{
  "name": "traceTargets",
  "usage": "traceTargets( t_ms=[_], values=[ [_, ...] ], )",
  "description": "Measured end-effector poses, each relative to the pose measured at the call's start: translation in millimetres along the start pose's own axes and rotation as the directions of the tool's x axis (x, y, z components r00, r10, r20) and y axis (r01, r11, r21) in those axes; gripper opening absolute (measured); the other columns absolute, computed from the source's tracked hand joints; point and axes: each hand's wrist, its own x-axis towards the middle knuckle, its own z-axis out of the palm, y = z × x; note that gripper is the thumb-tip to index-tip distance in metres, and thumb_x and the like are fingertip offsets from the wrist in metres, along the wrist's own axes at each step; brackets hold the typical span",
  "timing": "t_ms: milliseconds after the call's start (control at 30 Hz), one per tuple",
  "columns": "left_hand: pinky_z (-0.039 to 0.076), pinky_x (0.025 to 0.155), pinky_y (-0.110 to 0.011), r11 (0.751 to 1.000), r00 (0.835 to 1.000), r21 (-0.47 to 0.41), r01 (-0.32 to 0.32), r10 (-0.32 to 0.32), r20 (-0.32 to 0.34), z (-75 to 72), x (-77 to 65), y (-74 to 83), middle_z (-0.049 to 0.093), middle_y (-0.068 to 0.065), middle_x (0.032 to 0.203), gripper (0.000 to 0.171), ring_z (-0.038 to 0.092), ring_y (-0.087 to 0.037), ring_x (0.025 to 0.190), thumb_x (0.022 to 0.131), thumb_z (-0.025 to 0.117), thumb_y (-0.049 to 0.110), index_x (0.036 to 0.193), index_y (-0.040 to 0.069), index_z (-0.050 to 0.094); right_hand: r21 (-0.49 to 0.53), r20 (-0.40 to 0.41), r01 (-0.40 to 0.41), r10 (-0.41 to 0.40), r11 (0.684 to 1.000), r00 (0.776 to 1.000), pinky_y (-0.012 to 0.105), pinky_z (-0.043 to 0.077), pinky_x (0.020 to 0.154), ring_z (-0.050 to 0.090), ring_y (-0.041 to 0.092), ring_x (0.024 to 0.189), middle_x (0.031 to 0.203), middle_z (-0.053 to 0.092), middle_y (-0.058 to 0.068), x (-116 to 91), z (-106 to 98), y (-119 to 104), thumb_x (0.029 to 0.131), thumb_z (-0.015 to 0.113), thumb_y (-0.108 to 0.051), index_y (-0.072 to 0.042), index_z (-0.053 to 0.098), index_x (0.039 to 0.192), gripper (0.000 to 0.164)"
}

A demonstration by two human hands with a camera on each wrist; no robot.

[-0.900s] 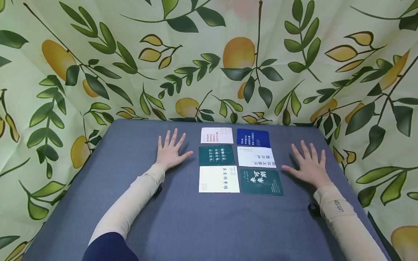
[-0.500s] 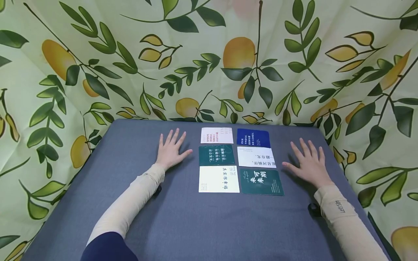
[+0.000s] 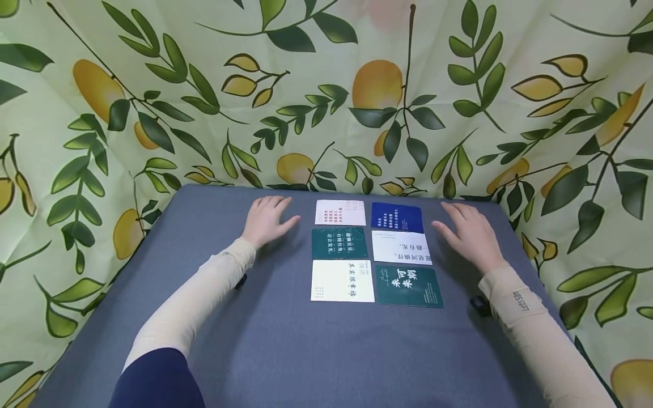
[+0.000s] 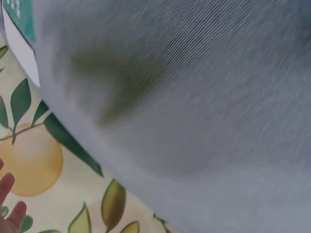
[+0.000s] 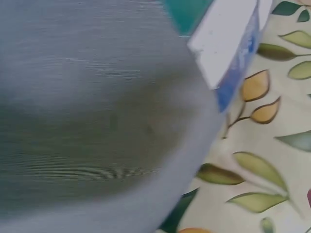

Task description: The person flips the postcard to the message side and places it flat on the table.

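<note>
Several printed cards lie flat in two columns of three in the head view. The left column has a white card with red writing [image 3: 340,213], a dark green card [image 3: 339,243] and a cream card [image 3: 342,281]. On the right are a blue card [image 3: 397,217], a white card with black writing [image 3: 401,247] and another green card [image 3: 410,287]. My left hand [image 3: 266,220] is left of the cards, fingers relaxed, holding nothing. To their right, my right hand [image 3: 470,235] is likewise empty, its thumb near the blue card. Left fingertips [image 4: 14,216] show in the left wrist view.
The cards rest on a table with a grey-blue cloth [image 3: 326,351]. A curtain [image 3: 316,51] printed with leaves and yellow fruit hangs behind it and along both sides. Both forearms wear pale sleeves [image 3: 194,306].
Both hands have gone from spread fingers to looser, slightly bent ones. The right hand has moved a little forward and left. The cards have stayed in place.
</note>
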Motion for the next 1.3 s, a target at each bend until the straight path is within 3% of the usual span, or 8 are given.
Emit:
traceTargets(
  t_ms=[200,333,467,667,833,1067,1167,1300],
  values=[
    [0.045,0.089,-0.045,1.000,0.999,0.021,-0.010,0.011,-0.051,-14.8,20.5,-1.7,0.067,-0.011,0.113,0.050,0.059,-0.030,0.103,0.088,0.055,0.048,0.120,0.010,0.061,0.106,-0.028,-0.004,0.007,0.994,1.000,0.053,0.040,0.092,0.049,0.037,0.109,0.117,0.056,0.023,41,-10,-21,0.096,0.044,-0.043,0.000,0.049,0.130,0.055],
    [0.046,0.081,-0.044,0.999,0.998,-0.030,0.034,-0.035,-0.049,-22.5,36.5,0.1,0.070,-0.009,0.099,0.044,0.062,-0.029,0.093,0.088,0.058,0.043,0.117,0.010,0.062,0.206,-0.031,-0.006,0.012,0.978,0.999,0.048,0.043,0.083,0.051,0.032,0.097,0.103,0.057,0.019,68,-10,-34,0.097,0.043,-0.042,-0.001,0.049,0.129,0.053],
    [0.046,0.078,-0.044,0.984,0.991,-0.117,0.132,-0.132,0.005,-24.8,53.9,4.2,0.070,-0.008,0.086,0.045,0.064,-0.027,0.082,0.088,0.059,0.041,0.119,0.008,0.060,0.296,0.009,-0.044,0.043,0.954,0.999,0.044,0.044,0.079,0.052,0.029,0.092,0.101,0.055,0.017,91,-2,-46,0.096,0.048,-0.037,-0.001,0.049,0.129,0.049],
    [0.048,0.076,-0.041,0.944,0.957,-0.179,0.277,-0.255,0.137,-16.4,73.7,12.8,0.069,-0.008,0.088,0.060,0.064,-0.024,0.079,0.087,0.055,0.049,0.132,0.010,0.049,0.416,0.078,-0.138,0.116,0.899,0.990,0.042,0.043,0.080,0.048,0.029,0.094,0.109,0.051,0.018,111,24,-60,0.094,0.055,-0.029,0.001,0.054,0.125,0.043],
    [0.049,0.078,-0.040,0.886,0.932,-0.308,0.347,-0.290,0.218,-7.0,82.2,24.8,0.068,-0.011,0.097,0.060,0.064,-0.025,0.087,0.087,0.058,0.043,0.136,0.012,0.044,0.494,0.129,-0.206,0.163,0.845,0.978,0.045,0.045,0.085,0.053,0.032,0.098,0.109,0.056,0.021,116,48,-68,0.093,0.056,-0.025,0.003,0.055,0.123,0.041],
    [0.046,0.084,-0.042,0.781,0.897,-0.453,0.429,-0.309,0.316,10.4,82.0,37.1,0.062,-0.014,0.104,0.065,0.057,-0.028,0.091,0.087,0.064,0.029,0.140,0.008,0.032,0.633,0.247,-0.387,0.298,0.670,0.922,0.041,0.044,0.089,0.055,0.032,0.104,0.113,0.058,0.020,112,75,-81,0.092,0.056,-0.019,0.001,0.052,0.127,0.041],
    [0.046,0.085,-0.041,0.746,0.884,-0.482,0.459,-0.330,0.331,20.6,79.5,40.5,0.060,-0.015,0.107,0.064,0.056,-0.029,0.093,0.088,0.063,0.024,0.141,0.007,0.031,0.624,0.285,-0.435,0.329,0.649,0.900,0.039,0.043,0.087,0.054,0.031,0.102,0.111,0.058,0.019,109,85,-86,0.091,0.057,-0.019,-0.001,0.051,0.129,0.042],
    [0.046,0.086,-0.040,0.715,0.868,-0.500,0.489,-0.343,0.359,35.8,72.9,47.1,0.060,-0.018,0.111,0.066,0.056,-0.028,0.096,0.088,0.061,0.018,0.144,0.007,0.027,0.596,0.323,-0.470,0.342,0.651,0.882,0.036,0.045,0.083,0.056,0.030,0.100,0.112,0.059,0.019,103,98,-92,0.091,0.056,-0.015,-0.001,0.052,0.129,0.041]
  ],
)
